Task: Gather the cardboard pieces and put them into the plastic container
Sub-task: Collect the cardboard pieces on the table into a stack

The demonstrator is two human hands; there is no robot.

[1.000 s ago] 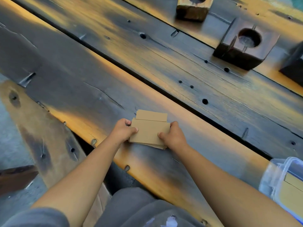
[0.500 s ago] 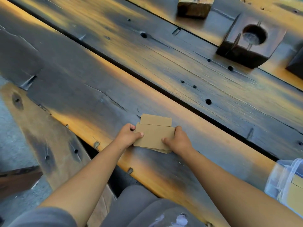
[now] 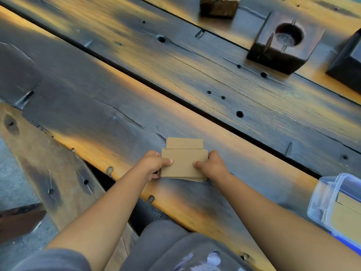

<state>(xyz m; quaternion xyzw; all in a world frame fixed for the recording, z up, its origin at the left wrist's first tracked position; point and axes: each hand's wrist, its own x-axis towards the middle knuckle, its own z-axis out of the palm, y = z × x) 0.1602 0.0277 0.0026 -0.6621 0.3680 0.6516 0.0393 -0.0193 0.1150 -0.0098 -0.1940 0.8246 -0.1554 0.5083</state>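
On the near plank of the wooden counter [image 3: 254,106], the left hand [image 3: 154,163] and right hand [image 3: 214,164] each close their grip on opposite sides of the stacked cardboard pieces [image 3: 184,163], with the plastic container [image 3: 330,200] well apart at the right edge.
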